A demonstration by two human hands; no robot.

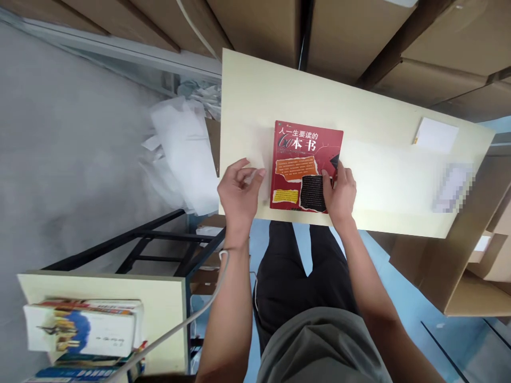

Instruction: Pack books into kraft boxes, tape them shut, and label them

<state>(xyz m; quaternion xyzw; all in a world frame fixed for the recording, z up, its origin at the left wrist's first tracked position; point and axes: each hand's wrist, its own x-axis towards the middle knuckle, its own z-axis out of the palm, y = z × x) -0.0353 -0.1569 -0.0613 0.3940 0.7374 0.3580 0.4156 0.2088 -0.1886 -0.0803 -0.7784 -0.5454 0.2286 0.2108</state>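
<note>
A red book [295, 166] with white Chinese lettering and orange, yellow and black patches on its cover lies on the pale table. Along its right edge, my right hand [342, 194] grips it, thumb on the cover and fingers at the side. My left hand [241, 191] is just left of the book, thumb and fingers closed on a thin whitish see-through sheet [259, 149]. The sheet is blurred, so its exact kind is unclear.
The pale table [379, 114] holds a white pad [436, 134] at its right. Cardboard boxes [339, 37] line the back. Crumpled white plastic [183, 154] hangs beyond the left edge. Stacked books [91, 330] lie on a side table, and a cable [179, 324] crosses my left forearm.
</note>
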